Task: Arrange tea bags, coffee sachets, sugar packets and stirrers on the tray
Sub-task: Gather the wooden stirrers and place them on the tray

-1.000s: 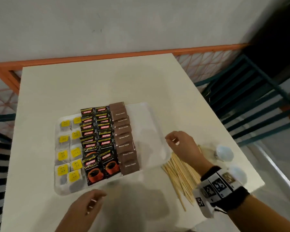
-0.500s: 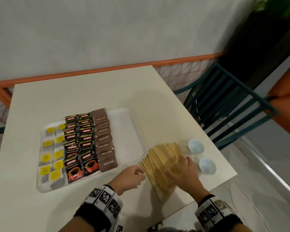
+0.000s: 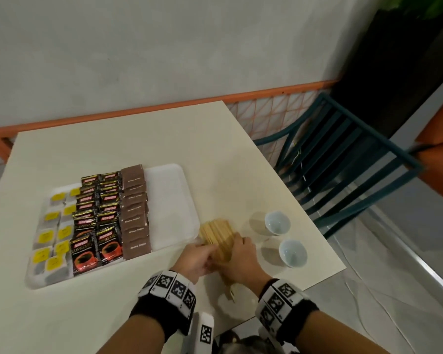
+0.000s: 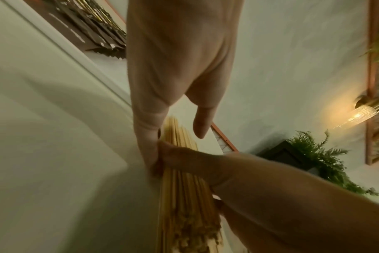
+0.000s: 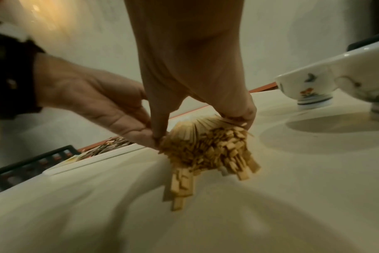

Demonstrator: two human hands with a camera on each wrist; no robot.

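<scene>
Right now we have both hands on the pile of thin, pale wooden stirrer sticks (image 3: 216, 238), which lies on the cream table (image 3: 138, 141) just beside the right edge of the white plastic tray (image 3: 172, 200). Our left hand (image 3: 196, 258) squeezes the pile from one side and our right hand (image 3: 239, 256) curls over the top, so both hold the sticks. We think the sticks are light and stiff, but loose, so they could slide apart or fan out. It looks best to grab them around the middle with both hands and keep them tight. Some stick ends poke out unevenly toward us. On the tray sit yellow-tagged tea bags (image 3: 49, 236), black and red coffee sachets (image 3: 97, 221) and brown sugar packets (image 3: 136, 213). Our hands hide much of the pile, and the wrist pictures are blurry.
</scene>
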